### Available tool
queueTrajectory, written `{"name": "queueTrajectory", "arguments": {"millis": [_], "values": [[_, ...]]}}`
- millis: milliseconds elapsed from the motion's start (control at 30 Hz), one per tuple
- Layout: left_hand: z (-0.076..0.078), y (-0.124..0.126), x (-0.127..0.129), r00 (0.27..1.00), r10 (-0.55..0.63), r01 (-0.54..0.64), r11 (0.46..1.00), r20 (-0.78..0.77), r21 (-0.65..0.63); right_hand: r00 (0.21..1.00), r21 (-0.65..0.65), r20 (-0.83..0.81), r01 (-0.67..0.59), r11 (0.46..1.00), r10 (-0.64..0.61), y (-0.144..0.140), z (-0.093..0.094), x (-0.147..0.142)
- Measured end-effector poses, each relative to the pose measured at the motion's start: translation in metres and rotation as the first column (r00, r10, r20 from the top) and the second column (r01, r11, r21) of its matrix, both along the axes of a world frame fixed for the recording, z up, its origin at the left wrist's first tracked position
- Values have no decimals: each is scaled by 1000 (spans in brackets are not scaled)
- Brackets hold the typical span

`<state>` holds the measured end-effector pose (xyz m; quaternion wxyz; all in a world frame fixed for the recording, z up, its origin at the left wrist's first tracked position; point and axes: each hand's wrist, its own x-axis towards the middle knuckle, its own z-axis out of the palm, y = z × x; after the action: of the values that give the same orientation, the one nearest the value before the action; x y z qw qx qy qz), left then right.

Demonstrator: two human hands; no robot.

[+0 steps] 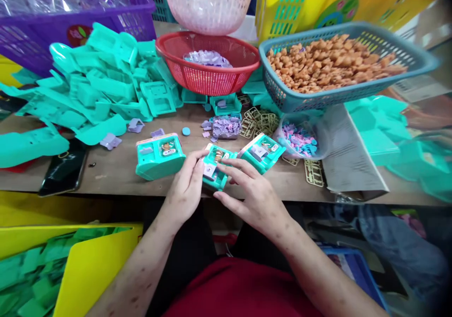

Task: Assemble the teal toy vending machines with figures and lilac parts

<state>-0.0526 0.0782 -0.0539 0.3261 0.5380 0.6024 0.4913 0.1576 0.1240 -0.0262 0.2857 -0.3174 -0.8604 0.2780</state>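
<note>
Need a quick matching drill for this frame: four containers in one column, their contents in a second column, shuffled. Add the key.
Containers
1. red basket
2. blue-grey basket
3. purple crate
4. clear bowl on the table

Contents
A. pink and blue small bits
B. orange-brown small pieces
C. pale lilac parts
D. clear plastic pieces

Pairs: 1-C, 2-B, 3-D, 4-A
</note>
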Motion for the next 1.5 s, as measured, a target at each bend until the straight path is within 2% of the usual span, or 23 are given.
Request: {"name": "queueTrajectory", "arguments": {"millis": [200,367,433,533,633,867,967,1100,1267,1333,1367,1433,1500], "values": [[1,13,-17,981,-185,186,982,66,-17,997,36,81,-18,999,15,2,10,2],[0,19,-23,970,-220,221,975,106,6,995,171,97,-21,985,5,3,12,4],[2,17,-22,969,-233,234,972,85,-2,987,188,161,-43,981,12,0,14,3],[8,14,-18,971,-238,238,971,18,-14,944,138,326,-95,986,45,-1,26,-2],[13,13,-16,968,-246,245,969,-51,-18,889,118,458,-88,989,25,2,45,-7],[16,17,-16,959,-248,247,969,-139,-26,759,125,649,-161,979,42,6,81,-31],[15,17,-15,959,-236,237,971,-159,-13,684,95,727,-193,977,65,4,89,-44],[15,18,-15,957,-244,244,970,-159,-19,677,62,727,-230,971,114,6,92,-53],[15,21,-18,950,-259,260,965,-173,-16,617,-29,766,-248,968,181,12,98,-47],[16,22,-20,951,-267,266,964,-158,-28,643,-34,739,-260,965,199,12,97,-38],[17,22,-21,951,-271,269,962,-149,-32,684,-36,702,-246,969,199,11,94,-32],[21,21,-20,950,-282,279,959,-133,-43,810,-67,563,-151,986,162,6,83,-19],[25,18,-16,953,-278,271,960,-123,-72,930,-137,366,2,991,48,-3,64,-8]]}}
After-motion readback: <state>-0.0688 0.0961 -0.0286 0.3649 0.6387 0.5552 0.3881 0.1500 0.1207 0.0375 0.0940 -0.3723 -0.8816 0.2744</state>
